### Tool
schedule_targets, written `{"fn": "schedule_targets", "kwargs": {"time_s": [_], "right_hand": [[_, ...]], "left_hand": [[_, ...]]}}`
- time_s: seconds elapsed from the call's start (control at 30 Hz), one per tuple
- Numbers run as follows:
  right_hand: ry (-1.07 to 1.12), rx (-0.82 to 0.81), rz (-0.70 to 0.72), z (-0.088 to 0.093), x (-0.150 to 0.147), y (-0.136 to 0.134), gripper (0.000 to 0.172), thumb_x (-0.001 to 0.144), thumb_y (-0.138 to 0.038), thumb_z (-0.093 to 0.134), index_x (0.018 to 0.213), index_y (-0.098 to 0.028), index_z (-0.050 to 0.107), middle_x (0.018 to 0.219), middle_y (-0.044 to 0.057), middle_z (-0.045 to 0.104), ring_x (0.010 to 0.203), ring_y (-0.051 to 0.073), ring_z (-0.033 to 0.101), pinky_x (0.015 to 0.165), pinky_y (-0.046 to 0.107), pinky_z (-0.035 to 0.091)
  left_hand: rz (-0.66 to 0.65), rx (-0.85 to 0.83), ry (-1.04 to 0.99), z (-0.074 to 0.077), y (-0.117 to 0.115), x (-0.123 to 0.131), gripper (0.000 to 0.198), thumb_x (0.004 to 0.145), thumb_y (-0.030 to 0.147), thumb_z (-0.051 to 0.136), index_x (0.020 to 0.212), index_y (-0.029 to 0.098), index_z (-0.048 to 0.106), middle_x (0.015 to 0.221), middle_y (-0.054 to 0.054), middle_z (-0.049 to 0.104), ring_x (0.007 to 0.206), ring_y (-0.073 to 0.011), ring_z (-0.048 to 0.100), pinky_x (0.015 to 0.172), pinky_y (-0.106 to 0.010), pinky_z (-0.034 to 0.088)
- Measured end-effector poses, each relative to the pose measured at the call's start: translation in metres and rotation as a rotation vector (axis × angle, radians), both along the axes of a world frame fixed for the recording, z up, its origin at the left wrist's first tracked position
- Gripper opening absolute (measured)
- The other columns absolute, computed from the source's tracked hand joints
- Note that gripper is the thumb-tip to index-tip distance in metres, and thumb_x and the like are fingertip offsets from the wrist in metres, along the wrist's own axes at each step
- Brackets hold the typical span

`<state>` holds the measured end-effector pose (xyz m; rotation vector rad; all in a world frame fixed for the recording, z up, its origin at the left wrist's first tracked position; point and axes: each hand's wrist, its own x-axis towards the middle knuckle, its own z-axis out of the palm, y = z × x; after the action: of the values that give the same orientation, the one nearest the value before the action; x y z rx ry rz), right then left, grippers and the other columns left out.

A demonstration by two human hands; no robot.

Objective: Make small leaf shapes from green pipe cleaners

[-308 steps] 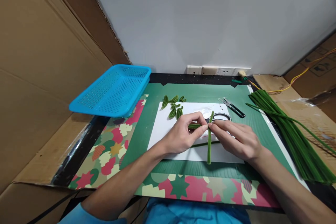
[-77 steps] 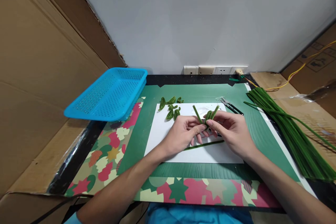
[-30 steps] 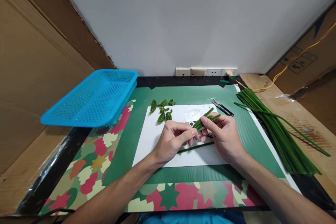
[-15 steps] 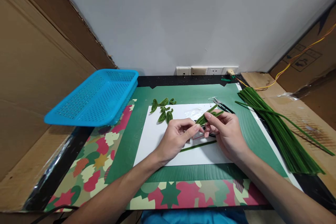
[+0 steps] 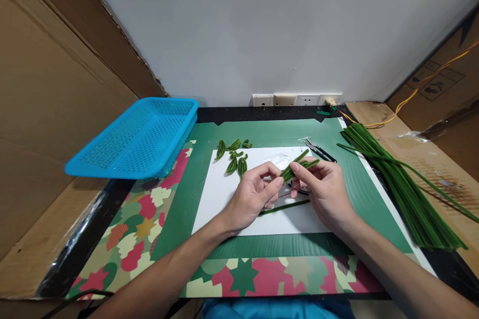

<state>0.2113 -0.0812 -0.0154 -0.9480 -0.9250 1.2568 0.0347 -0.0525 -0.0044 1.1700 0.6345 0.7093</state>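
Between my two hands is a leaf shape bent from green pipe cleaner, its loose ends pointing up and right. My left hand pinches its lower left end with thumb and forefinger. Thumb and fingers of my right hand grip it from the right. Below them, a single cut pipe cleaner lies on a white sheet. Several finished pipe-cleaner leaves rest at the sheet's upper left. Black-handled snips lie just beyond my right hand. A dark looped object behind my fingers is mostly hidden.
A bundle of long green pipe cleaners lies at the right, one strand loose across it. A blue perforated basket stands at the left. A green mat covers the table. Wall sockets and a plugged-in cable sit behind.
Both hands stay nearly in place, still holding the green leaf shape. The whole view has shifted very slightly; nothing was picked up or put down.
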Motion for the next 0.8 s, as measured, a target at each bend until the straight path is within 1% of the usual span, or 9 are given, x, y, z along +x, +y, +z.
{"fn": "schedule_targets", "kwargs": {"time_s": [0.17, 0.37, 0.5, 0.57, 0.6, 0.73, 0.8], "right_hand": [[-0.017, 0.015, 0.008, 0.0019, -0.0009, -0.0021, 0.02, 0.088, -0.033, 0.084, 0.077, -0.019, 0.075, 0.066, -0.002, 0.065, 0.051, 0.013, 0.063, 0.052, 0.026, 0.053], [-0.013, 0.017, 0.006, 0.0016, -0.0008, -0.0033, 0.019, 0.087, -0.032, 0.084, 0.078, -0.018, 0.076, 0.065, -0.002, 0.065, 0.05, 0.013, 0.064, 0.051, 0.025, 0.054], [-0.008, 0.015, 0.018, -0.0015, 0.0011, -0.0016, 0.018, 0.091, -0.036, 0.08, 0.087, -0.019, 0.077, 0.065, -0.001, 0.066, 0.052, 0.014, 0.065, 0.053, 0.028, 0.055], [-0.045, 0.023, 0.05, -0.0015, 0.0018, -0.0015, 0.023, 0.095, -0.041, 0.075, 0.089, -0.019, 0.077, 0.066, 0.0, 0.067, 0.053, 0.016, 0.066, 0.054, 0.029, 0.055], [-0.083, 0.032, 0.062, -0.0009, 0.002, -0.002, 0.027, 0.097, -0.043, 0.072, 0.086, -0.018, 0.076, 0.066, 0.001, 0.067, 0.054, 0.016, 0.066, 0.054, 0.029, 0.055], [-0.276, 0.108, 0.038, 0.0023, 0.0022, -0.0052, 0.047, 0.104, -0.046, 0.06, 0.067, -0.018, 0.067, 0.062, 0.001, 0.064, 0.059, 0.014, 0.064, 0.061, 0.028, 0.052], [-0.305, 0.135, 0.025, 0.0025, 0.0025, -0.0059, 0.05, 0.106, -0.045, 0.057, 0.064, -0.019, 0.062, 0.061, 0.0, 0.062, 0.058, 0.013, 0.061, 0.061, 0.027, 0.049]], "left_hand": [[0.007, 0.091, 0.003, 0.0007, -0.0011, -0.0008, 0.033, 0.099, 0.044, 0.069, 0.088, 0.019, 0.049, 0.061, 0.01, 0.038, 0.046, -0.0038, 0.035, 0.046, -0.017, 0.026], [-0.033, 0.08, -0.006, -0.0005, -0.0005, -0.0039, 0.03, 0.101, 0.039, 0.066, 0.09, 0.02, 0.046, 0.063, 0.011, 0.032, 0.045, -0.0021, 0.028, 0.045, -0.016, 0.022], [-0.04, 0.086, -0.011, -0.0014, 0.0008, -0.0048, 0.028, 0.103, 0.038, 0.063, 0.091, 0.02, 0.045, 0.063, 0.011, 0.03, 0.047, -0.0029, 0.03, 0.045, -0.016, 0.022], [-0.046, 0.084, -0.018, -0.0009, 0.0008, -0.0042, 0.028, 0.103, 0.039, 0.063, 0.091, 0.021, 0.044, 0.062, 0.012, 0.029, 0.045, -0.0028, 0.028, 0.044, -0.016, 0.02], [-0.051, 0.083, -0.023, -0.0005, 0.0007, -0.0038, 0.029, 0.103, 0.039, 0.063, 0.091, 0.021, 0.044, 0.061, 0.012, 0.028, 0.045, -0.0025, 0.027, 0.044, -0.016, 0.019], [-0.046, 0.079, -0.036, 0.0008, 0.0008, -0.0036, 0.031, 0.103, 0.041, 0.063, 0.089, 0.022, 0.042, 0.058, 0.013, 0.028, 0.043, -0.0025, 0.025, 0.043, -0.016, 0.018], [-0.037, 0.072, -0.04, 0.0007, 0.0013, -0.0046, 0.032, 0.103, 0.041, 0.063, 0.089, 0.022, 0.042, 0.058, 0.013, 0.028, 0.043, -0.003, 0.025, 0.043, -0.016, 0.018]]}}
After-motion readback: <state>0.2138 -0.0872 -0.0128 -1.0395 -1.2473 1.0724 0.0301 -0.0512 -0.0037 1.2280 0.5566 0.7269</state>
